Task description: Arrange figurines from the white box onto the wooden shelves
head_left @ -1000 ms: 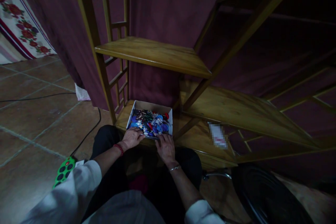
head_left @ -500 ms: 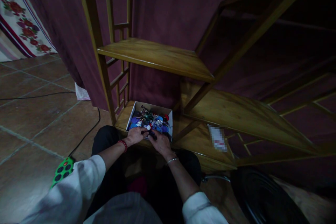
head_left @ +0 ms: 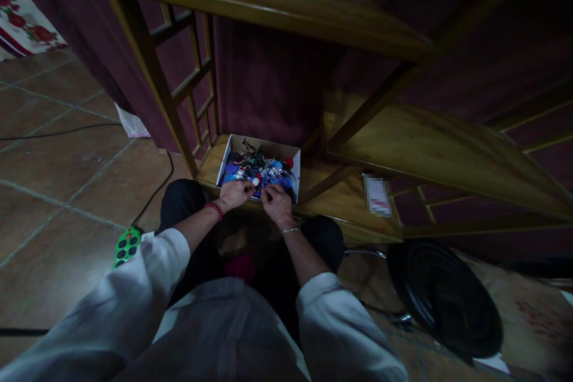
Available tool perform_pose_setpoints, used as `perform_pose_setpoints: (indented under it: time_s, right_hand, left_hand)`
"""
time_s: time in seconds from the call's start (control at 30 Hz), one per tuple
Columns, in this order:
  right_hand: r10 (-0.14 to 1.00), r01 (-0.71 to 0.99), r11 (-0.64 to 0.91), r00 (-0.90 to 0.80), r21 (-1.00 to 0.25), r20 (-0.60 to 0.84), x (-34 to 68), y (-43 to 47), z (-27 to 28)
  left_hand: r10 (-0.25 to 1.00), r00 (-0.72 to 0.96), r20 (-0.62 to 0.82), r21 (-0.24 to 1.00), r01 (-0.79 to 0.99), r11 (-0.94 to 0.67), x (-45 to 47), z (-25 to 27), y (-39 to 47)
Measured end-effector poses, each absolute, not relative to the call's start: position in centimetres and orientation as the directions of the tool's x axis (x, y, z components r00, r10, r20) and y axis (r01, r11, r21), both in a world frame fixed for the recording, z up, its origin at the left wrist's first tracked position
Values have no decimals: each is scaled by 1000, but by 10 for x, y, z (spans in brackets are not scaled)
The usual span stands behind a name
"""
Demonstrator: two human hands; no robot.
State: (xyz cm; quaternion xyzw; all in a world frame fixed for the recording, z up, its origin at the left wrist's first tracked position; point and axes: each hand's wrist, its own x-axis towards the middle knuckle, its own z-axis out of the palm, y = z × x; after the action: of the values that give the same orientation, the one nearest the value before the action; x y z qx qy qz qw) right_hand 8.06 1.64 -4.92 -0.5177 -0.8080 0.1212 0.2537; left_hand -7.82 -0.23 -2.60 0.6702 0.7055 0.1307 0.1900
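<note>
A shallow white cardboard box sits on the low wooden shelf in front of my knees. Heaped inside are blue round pieces, a dark shiny tangle, clear crinkled bits and a few red pieces; their exact kind is too small to tell. Over the box's near edge, my left hand has its fingers pinched together beside a small white disc. My right hand is close by on the right, fingertips also pinched. What either hand holds, if anything, is hidden or too small to name.
Wooden shelf boards and a post stand above and left of the box. A blurred white packet lies on the low shelf at right. A green power strip and a black round seat flank me.
My view has tilted down and nearer, so the box appears higher. My hands, close together over the box before, are now slightly apart, and the dark thing between them no longer shows clearly.
</note>
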Motion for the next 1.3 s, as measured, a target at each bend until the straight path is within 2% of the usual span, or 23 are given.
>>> perform_pose_setpoints:
  time_s: [0.43,0.63,0.8,0.9,1.03,1.13,1.3]
  right_hand:
    - [874,744,485,-413,-459,255,84,15,-43]
    - [902,776,424,-406,-467,145,81,13,-33]
    - [922,841,377,-381,-387,71,67,15,-26]
    - [921,861,377,-386,-342,43,58,20,-26]
    - [927,858,366,-372,-361,57,54,22,-32]
    - [923,843,377,-374,-384,85,57,20,-35]
    - [938,855,341,-335,-391,84,60,16,-34]
  left_hand:
    - [997,3,-75,445,895,30,-84,-25,-3]
    - [996,3,-93,437,899,38,-82,-22,-6]
    - [989,-82,-124,368,922,123,-79,-24,-4]
    - [989,-57,-135,345,933,101,-80,-24,-2]
    - [992,-26,-124,371,926,71,-81,-26,-3]
    - [993,-73,-91,396,913,103,-79,-28,-5]
    - [990,-102,-92,363,923,129,-74,-27,-6]
